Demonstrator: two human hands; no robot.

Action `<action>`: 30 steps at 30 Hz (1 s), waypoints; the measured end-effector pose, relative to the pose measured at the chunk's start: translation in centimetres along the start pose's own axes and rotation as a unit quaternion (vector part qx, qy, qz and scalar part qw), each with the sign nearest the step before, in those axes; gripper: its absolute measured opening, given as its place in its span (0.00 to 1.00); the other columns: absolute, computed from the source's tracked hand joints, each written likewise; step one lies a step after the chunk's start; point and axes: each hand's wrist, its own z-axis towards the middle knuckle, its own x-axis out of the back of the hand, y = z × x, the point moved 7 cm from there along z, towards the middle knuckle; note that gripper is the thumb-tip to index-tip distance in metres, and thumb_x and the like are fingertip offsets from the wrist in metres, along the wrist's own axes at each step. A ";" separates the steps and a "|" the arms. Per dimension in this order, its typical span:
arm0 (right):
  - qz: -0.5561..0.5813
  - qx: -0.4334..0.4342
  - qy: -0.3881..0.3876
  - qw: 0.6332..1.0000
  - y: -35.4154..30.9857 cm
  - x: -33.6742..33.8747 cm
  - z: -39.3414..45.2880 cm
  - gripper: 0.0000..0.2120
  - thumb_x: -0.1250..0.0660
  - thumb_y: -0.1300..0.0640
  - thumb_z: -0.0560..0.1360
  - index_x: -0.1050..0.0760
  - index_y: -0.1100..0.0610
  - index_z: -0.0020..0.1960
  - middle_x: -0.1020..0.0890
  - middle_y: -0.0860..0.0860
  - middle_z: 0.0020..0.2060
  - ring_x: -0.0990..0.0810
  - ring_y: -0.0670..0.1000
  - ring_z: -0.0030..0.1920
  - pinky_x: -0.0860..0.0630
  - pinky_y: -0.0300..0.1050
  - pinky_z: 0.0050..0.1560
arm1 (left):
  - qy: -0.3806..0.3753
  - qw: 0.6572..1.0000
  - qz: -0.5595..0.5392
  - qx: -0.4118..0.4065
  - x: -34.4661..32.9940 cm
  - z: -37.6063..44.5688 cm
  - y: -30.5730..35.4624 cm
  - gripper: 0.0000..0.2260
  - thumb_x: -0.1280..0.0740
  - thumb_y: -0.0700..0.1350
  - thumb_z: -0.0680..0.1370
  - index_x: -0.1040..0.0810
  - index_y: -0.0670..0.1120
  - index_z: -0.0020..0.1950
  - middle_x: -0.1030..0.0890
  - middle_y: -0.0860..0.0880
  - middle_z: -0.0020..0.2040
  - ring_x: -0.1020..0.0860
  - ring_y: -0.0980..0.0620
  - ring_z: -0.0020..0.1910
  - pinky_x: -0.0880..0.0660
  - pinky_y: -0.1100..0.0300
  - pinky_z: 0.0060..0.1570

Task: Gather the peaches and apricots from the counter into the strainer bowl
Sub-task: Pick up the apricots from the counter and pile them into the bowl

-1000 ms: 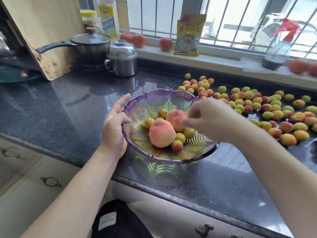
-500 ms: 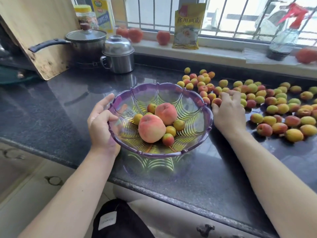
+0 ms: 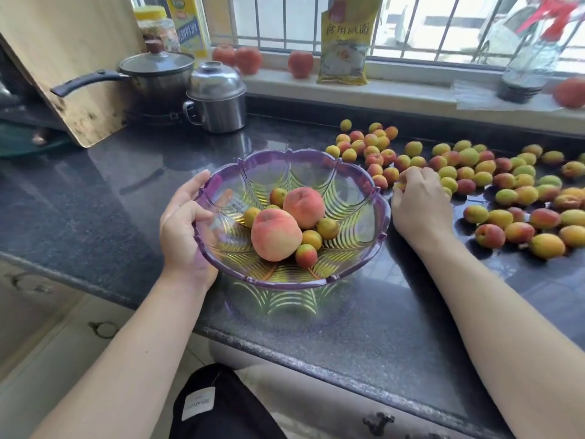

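Observation:
A clear purple strainer bowl (image 3: pixel 364 198) sits on the dark counter, holding two peaches (image 3: pixel 275 234) and several small apricots (image 3: pixel 311 239). My left hand (image 3: pixel 183 226) grips the bowl's left rim, thumb over the edge. Just right of the bowl, my right hand (image 3: pixel 419 204) lies on the counter with its fingers curled round apricots at the near edge of the loose pile. Many apricots (image 3: pixel 468 172) lie spread across the counter to the right.
A lidded saucepan (image 3: pixel 158 74) and a steel pot (image 3: pixel 218 99) stand at the back left beside a wooden board (image 3: pixel 63 64). On the windowsill are peaches (image 3: pixel 299 63), a yellow packet (image 3: pixel 345 42) and a spray bottle (image 3: pixel 528 64).
My right hand left the bowl, moved right onto the counter pile, and its fingers have now curled round apricots there. My left hand stays on the rim.

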 end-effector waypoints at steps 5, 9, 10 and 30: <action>0.016 -0.006 -0.022 1.000 0.7 -0.3 -0.4 0.11 0.37 0.60 0.81 0.25 0.62 0.62 0.27 0.59 0.58 0.24 0.61 0.52 0.28 0.52 0.51 | -0.020 1.000 0.000 0.017 -0.4 -0.4 0.0 0.29 0.43 0.33 0.73 0.22 0.45 0.73 0.18 0.40 0.68 0.16 0.40 0.65 0.23 0.36 0.68; 0.054 -0.003 -0.006 0.999 0.5 0.5 -0.6 0.11 0.35 0.61 0.80 0.25 0.61 0.62 0.22 0.60 0.56 0.24 0.59 0.55 0.31 0.47 0.50 | -0.016 1.000 0.017 0.020 -0.3 -0.4 0.2 0.29 0.43 0.34 0.73 0.22 0.45 0.73 0.19 0.40 0.70 0.17 0.40 0.66 0.24 0.36 0.69; 0.077 0.001 0.016 0.997 0.4 1.1 -0.6 0.12 0.34 0.61 0.80 0.24 0.60 0.62 0.21 0.59 0.56 0.23 0.58 0.55 0.31 0.45 0.50 | -0.016 0.999 0.023 0.020 -0.3 -0.4 0.2 0.28 0.44 0.33 0.74 0.22 0.45 0.73 0.19 0.41 0.69 0.17 0.41 0.66 0.24 0.36 0.70; -0.043 0.284 -0.217 0.933 -11.3 4.2 -2.2 0.16 0.30 0.57 0.79 0.22 0.49 0.66 0.23 0.46 0.54 0.23 0.49 0.51 0.20 0.49 0.52 | -0.023 0.998 0.056 0.019 -0.7 -0.3 0.1 0.25 0.47 0.31 0.80 0.24 0.43 0.74 0.18 0.41 0.66 0.16 0.45 0.62 0.19 0.43 0.66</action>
